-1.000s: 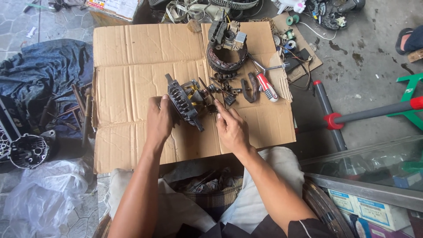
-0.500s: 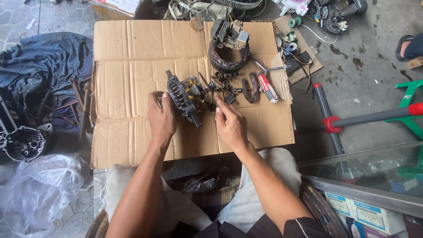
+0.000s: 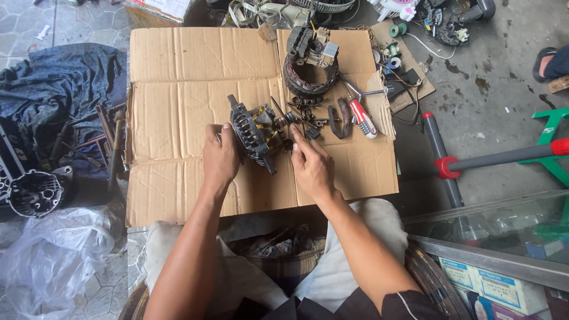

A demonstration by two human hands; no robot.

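Note:
A dark, greasy alternator part with a finned housing and copper windings (image 3: 256,131) stands tilted on a flattened cardboard sheet (image 3: 178,89). My left hand (image 3: 220,157) grips its left side. Just right of it, my right hand (image 3: 310,165) rests on the cardboard, fingertips touching the part's shaft end among small loose metal pieces (image 3: 305,117). A red-and-white handled screwdriver (image 3: 360,116) lies to the right. A ring-shaped stator (image 3: 308,80) with a block on top sits further back.
A dark cloth (image 3: 59,89) and rusty tools (image 3: 112,142) lie left of the cardboard, with a round metal housing (image 3: 32,192) and a clear plastic bag (image 3: 53,255). A grey pole with red collar (image 3: 450,166) and a glass case (image 3: 492,231) are at right.
Both hands stay on the alternator part; the left hand has shifted slightly along its housing. The view has drifted a little.

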